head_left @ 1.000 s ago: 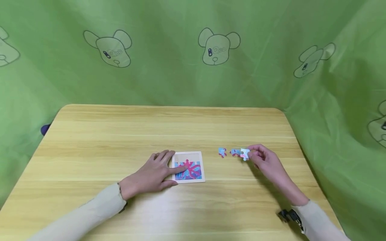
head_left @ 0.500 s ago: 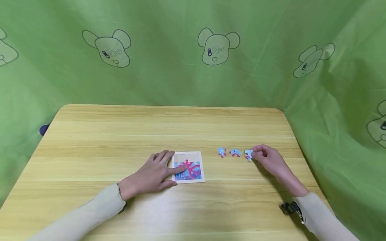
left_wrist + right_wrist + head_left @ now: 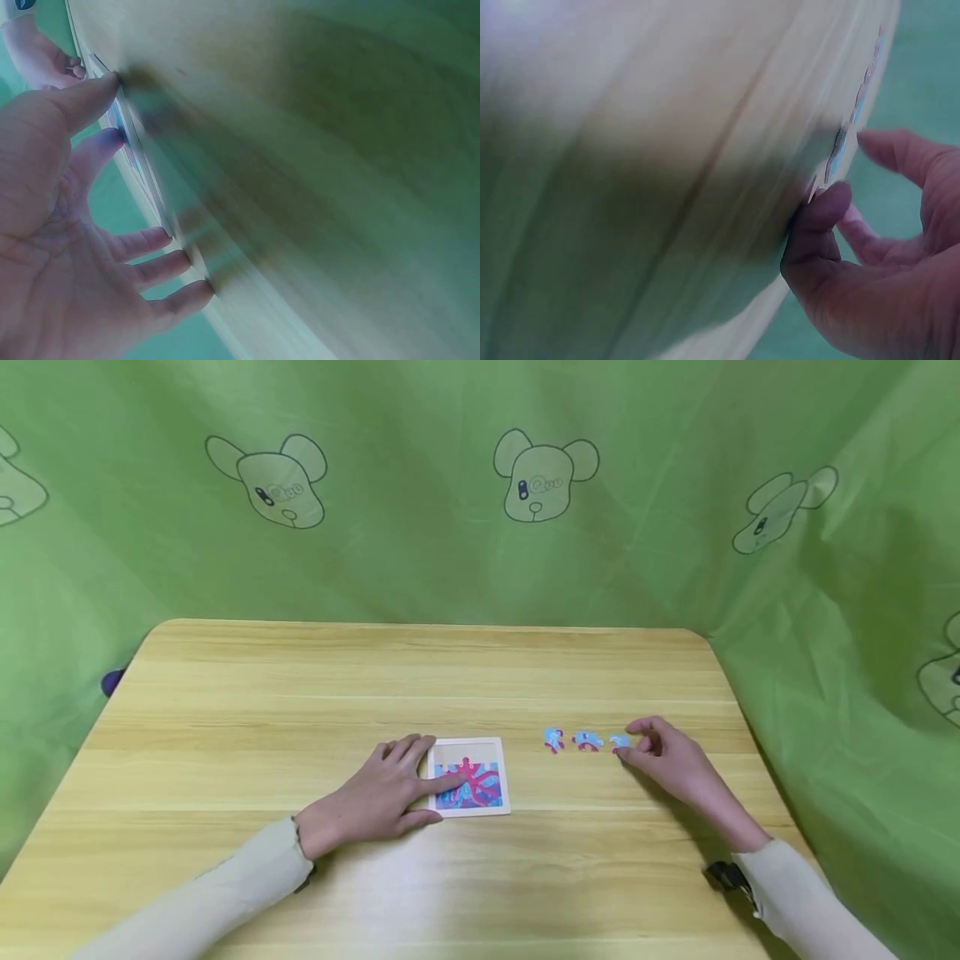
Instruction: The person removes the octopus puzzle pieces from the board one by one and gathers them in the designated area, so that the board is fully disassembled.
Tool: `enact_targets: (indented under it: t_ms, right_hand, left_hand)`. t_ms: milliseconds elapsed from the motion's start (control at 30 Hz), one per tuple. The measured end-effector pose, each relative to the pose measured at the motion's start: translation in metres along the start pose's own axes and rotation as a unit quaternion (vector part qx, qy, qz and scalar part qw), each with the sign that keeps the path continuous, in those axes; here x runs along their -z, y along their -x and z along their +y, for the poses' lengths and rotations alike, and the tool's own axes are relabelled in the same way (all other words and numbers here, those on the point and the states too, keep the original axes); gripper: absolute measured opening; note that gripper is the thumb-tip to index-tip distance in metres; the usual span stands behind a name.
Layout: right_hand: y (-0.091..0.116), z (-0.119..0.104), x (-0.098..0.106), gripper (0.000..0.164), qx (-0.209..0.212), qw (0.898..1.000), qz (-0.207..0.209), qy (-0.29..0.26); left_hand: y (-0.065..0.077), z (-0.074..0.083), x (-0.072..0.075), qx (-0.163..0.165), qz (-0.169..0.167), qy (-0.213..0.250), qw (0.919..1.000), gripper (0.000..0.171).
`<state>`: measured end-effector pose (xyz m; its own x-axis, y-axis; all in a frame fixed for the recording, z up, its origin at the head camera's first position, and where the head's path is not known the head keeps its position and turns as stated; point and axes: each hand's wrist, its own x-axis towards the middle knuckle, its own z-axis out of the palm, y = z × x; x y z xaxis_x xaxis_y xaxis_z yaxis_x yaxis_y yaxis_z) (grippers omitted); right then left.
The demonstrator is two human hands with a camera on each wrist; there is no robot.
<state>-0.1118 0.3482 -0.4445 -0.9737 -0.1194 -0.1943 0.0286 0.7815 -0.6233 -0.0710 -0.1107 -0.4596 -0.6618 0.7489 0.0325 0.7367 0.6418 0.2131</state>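
Note:
My left hand point(image 3: 382, 789) lies with spread fingers over the left side of a small white-framed jigsaw puzzle point(image 3: 505, 777). Its index finger rests on the pink octopus picture, while the thumb and other fingertips touch the frame or table beside it. The puzzle's top strip shows bare backing. At the right, my right hand point(image 3: 663, 756) touches a blue-and-pink puzzle piece point(image 3: 618, 741) with its thumb; the index fingertip stands apart from it. The thumb hides part of that piece. In the right wrist view, a gap shows between thumb point(image 3: 832, 202) and index finger point(image 3: 881, 142).
Two more loose puzzle pieces lie in a row to the left, a middle piece point(image 3: 587, 741) and a left piece point(image 3: 553, 740). The wooden table point(image 3: 300, 693) has a green curtain point(image 3: 420, 560) behind it and along its sides.
My right hand has moved right with the piece, which now lies apart from the middle one, and its thumb and index finger have spread. The left hand stays on the puzzle.

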Motion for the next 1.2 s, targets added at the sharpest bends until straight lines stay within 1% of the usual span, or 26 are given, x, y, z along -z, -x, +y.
enact_targets:
  t_ms: [100, 200, 367, 500, 800, 900, 1067, 1133, 1200]
  right_hand:
    - [0.001, -0.002, -0.002, 0.045, 0.026, 1.0, 0.002, 0.015]
    - [0.001, -0.002, -0.004, 0.041, 0.035, 0.999, 0.008, 0.02]
    - [-0.001, -0.001, -0.005, 0.042, 0.032, 0.999, 0.006, 0.028]
    - [-0.001, 0.0, -0.003, 0.041, 0.028, 0.999, 0.005, 0.033]
    - [0.0, -0.002, -0.004, 0.04, 0.029, 0.999, 0.007, 0.031]
    - [0.0, -0.002, -0.005, 0.044, 0.023, 0.999, 0.008, 0.03]
    - [0.005, -0.003, -0.005, 0.057, 0.014, 0.999, 0.02, 0.025]
    - [0.008, -0.007, -0.005, 0.06, 0.015, 0.999, 0.03, 0.015]
    - [0.01, -0.013, -0.006, 0.059, 0.019, 0.999, 0.041, 0.002]
  left_hand:
    - [0.0, 0.0, 0.0, -0.002, 0.002, 0.001, 1.0, 0.059]
    - [0.0, -0.001, 0.0, -0.003, -0.001, 0.005, 1.0, 0.059]
    - [0.001, -0.001, 0.001, -0.003, 0.0, 0.006, 1.0, 0.058]
    - [0.0, -0.001, 0.001, -0.009, 0.009, 0.008, 0.9999, 0.057]
    - [0.002, 0.0, 0.001, -0.005, 0.001, 0.007, 1.0, 0.059]
    - [0.002, 0.0, 0.001, -0.005, 0.002, 0.01, 0.9999, 0.059]
    - [0.001, 0.0, 0.001, -0.006, 0.006, 0.006, 0.9999, 0.06]
    - [0.001, -0.001, 0.001, -0.005, 0.009, 0.0, 0.9999, 0.064]
    - [0.002, -0.001, 0.002, 0.002, 0.013, -0.007, 0.9999, 0.073]
